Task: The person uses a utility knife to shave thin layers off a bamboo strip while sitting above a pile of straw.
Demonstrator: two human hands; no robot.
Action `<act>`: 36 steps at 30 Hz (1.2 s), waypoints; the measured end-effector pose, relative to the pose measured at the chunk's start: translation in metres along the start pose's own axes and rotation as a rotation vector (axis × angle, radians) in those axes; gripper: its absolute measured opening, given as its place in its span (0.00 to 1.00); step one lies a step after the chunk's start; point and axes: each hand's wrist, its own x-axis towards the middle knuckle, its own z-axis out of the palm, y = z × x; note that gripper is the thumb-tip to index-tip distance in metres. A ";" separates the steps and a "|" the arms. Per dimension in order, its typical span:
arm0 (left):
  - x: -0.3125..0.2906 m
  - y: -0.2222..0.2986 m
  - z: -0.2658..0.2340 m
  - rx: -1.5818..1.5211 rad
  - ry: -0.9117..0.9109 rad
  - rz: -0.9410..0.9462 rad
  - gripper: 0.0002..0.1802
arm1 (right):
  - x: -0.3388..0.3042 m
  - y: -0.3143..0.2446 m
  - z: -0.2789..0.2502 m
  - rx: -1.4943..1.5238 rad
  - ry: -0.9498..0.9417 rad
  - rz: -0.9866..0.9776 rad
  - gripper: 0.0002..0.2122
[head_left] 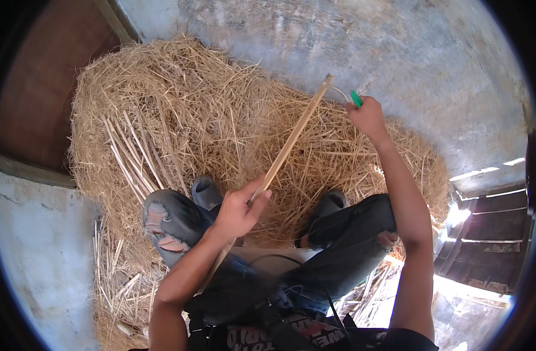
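My left hand (240,209) is closed around a long, flat strip of split wood, which looks like bamboo (294,133). The strip slants from beside my left thigh up to the far right, over the straw. Near its far end my right hand (367,117) is closed on a tool with a green handle (355,99); its working part cannot be made out. A thin pale curved piece (339,91) runs between the strip's tip and my right hand. Whether it is a blade or a shaving I cannot tell.
Dry straw (221,99) covers the ground around my feet, in slippers (206,193). Several thin pale sticks (133,149) lie on it beside my left knee. A grey wall (408,52) curves behind, and dark wooden slats (484,234) stand at the right.
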 end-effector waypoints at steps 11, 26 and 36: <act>0.009 -0.005 0.003 0.062 -0.019 -0.016 0.24 | -0.010 -0.040 0.017 0.099 -0.078 -0.180 0.16; 0.015 -0.003 0.002 0.083 0.060 0.017 0.24 | -0.021 -0.026 0.011 0.096 -0.365 -0.306 0.24; 0.013 -0.005 0.000 -0.041 0.031 -0.045 0.24 | -0.049 -0.060 0.035 0.228 -0.606 -0.358 0.28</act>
